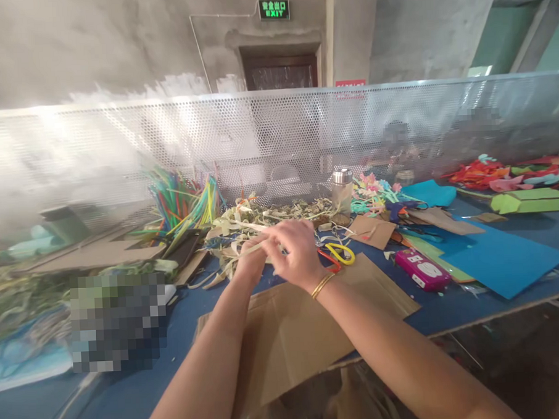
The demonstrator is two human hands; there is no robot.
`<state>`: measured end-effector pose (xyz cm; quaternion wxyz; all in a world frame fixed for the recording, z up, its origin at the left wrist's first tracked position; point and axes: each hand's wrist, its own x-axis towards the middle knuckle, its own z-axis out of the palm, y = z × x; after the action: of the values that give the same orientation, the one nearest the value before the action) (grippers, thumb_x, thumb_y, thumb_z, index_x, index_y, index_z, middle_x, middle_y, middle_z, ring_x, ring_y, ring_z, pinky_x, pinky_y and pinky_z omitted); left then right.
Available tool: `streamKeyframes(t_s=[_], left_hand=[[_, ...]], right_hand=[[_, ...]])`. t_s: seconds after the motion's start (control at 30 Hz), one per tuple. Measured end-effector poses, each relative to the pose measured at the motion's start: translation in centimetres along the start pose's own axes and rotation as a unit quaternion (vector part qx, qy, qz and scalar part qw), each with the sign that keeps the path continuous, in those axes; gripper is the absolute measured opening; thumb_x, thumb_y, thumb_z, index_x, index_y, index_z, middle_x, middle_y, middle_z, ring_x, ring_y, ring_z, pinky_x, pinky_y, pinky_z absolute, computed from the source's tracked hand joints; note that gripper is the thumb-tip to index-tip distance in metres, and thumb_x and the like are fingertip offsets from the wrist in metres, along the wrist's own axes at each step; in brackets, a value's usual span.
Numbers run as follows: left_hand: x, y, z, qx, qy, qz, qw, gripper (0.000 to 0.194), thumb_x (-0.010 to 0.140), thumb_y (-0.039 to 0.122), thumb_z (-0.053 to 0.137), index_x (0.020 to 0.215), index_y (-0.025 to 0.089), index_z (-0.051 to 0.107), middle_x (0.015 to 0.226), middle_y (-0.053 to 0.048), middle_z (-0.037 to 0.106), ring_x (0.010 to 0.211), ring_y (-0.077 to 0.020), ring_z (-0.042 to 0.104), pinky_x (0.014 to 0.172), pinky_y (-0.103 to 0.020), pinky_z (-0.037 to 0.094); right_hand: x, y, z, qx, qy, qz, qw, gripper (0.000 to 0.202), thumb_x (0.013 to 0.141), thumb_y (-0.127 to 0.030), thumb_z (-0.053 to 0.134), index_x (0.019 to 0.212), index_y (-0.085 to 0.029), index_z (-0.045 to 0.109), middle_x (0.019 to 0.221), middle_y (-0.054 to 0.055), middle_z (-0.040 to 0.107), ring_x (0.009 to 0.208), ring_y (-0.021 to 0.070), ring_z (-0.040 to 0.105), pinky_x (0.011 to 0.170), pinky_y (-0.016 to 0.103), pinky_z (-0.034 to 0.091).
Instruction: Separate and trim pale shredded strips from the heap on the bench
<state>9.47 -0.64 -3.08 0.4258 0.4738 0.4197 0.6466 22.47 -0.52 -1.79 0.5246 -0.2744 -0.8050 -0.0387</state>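
Both hands meet over the middle of the blue table (143, 388). My left hand (250, 255) pinches a pale, cream-coloured strip (244, 249) that runs from it toward the right. My right hand (294, 249), with a gold bangle on the wrist, has its fingers closed on the same strip just above it. A pile of similar pale strips (261, 219) lies right behind the hands. A sheet of brown cardboard (294, 332) lies under my forearms. Scissors with red and yellow handles (336, 255) rest just right of my right hand.
A bundle of coloured strips (181, 201) stands at the left, a metal-lidded jar (342, 191) behind the pile. A pink case (421, 269), blue paper (499, 258), a green box (529, 200) and paper shapes lie to the right. A perforated metal screen (276, 135) closes the table's far side.
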Motion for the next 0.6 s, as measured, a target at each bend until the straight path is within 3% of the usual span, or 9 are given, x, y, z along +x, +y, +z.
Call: streamKeyframes(t_s=[0.1, 0.2, 0.27, 0.37, 0.43, 0.6], left_hand=[[0.1, -0.6, 0.2, -0.002, -0.043, -0.027, 0.999, 0.022, 0.057, 0.032, 0.081, 0.07, 0.017, 0.072, 0.075, -0.004, 0.066, 0.075, -0.0166, 0.056, 0.068, -0.026, 0.045], [0.1, -1.1, 0.3, -0.001, -0.096, -0.078, 0.992, 0.028, 0.058, 0.036, 0.083, 0.076, 0.017, 0.074, 0.077, -0.005, 0.067, 0.073, -0.0154, 0.055, 0.064, -0.025, 0.044], [0.1, -1.2, 0.3, -0.01, -0.117, -0.106, 0.987, 0.029, 0.057, 0.036, 0.084, 0.075, 0.016, 0.074, 0.074, -0.005, 0.066, 0.069, -0.0146, 0.055, 0.063, -0.026, 0.044], [0.0, -1.1, 0.2, -0.035, -0.13, -0.132, 0.982, 0.028, 0.057, 0.035, 0.084, 0.073, 0.015, 0.073, 0.07, -0.004, 0.065, 0.064, -0.0123, 0.055, 0.062, -0.025, 0.044], [0.0, -1.0, 0.1, -0.042, -0.134, -0.137, 0.981, 0.026, 0.058, 0.034, 0.083, 0.072, 0.015, 0.072, 0.069, -0.004, 0.064, 0.06, -0.0111, 0.054, 0.059, -0.023, 0.043], [0.2, -1.0, 0.3, -0.016, -0.1, -0.105, 0.989, 0.027, 0.06, 0.036, 0.082, 0.073, 0.016, 0.071, 0.062, -0.001, 0.061, 0.052, -0.0089, 0.048, 0.049, -0.021, 0.036]], right_hand=[[0.9, 2.7, -0.5, 0.024, 0.065, 0.165, 0.984, 0.031, 0.092, -0.039, 0.046, 0.091, -0.02, 0.07, 0.089, 0.007, 0.067, 0.089, 0.018, 0.057, 0.085, 0.032, 0.037], [1.2, 5.2, -0.2, 0.107, -0.026, 0.297, 0.949, 0.036, 0.085, -0.048, 0.053, 0.072, -0.02, 0.072, 0.075, 0.005, 0.067, 0.078, 0.0187, 0.059, 0.075, 0.031, 0.041], [1.0, 5.9, 0.3, 0.239, -0.089, 0.352, 0.9, 0.036, 0.078, -0.051, 0.059, 0.065, -0.02, 0.07, 0.066, 0.003, 0.066, 0.071, 0.0179, 0.06, 0.069, 0.03, 0.043], [0.9, 5.8, 1.0, 0.423, -0.115, 0.398, 0.806, 0.028, 0.064, -0.045, 0.071, 0.064, -0.018, 0.069, 0.061, 0.001, 0.065, 0.063, 0.0157, 0.059, 0.064, 0.028, 0.045], [0.9, 5.5, 1.3, 0.472, -0.094, 0.416, 0.771, 0.023, 0.057, -0.038, 0.075, 0.064, -0.017, 0.068, 0.06, 0.0, 0.064, 0.061, 0.014, 0.058, 0.063, 0.028, 0.046], [0.7, 5.3, 2.3, 0.464, -0.013, 0.418, 0.781, 0.019, 0.057, -0.034, 0.074, 0.063, -0.017, 0.065, 0.06, -0.002, 0.062, 0.06, 0.011, 0.056, 0.064, 0.025, 0.046]])
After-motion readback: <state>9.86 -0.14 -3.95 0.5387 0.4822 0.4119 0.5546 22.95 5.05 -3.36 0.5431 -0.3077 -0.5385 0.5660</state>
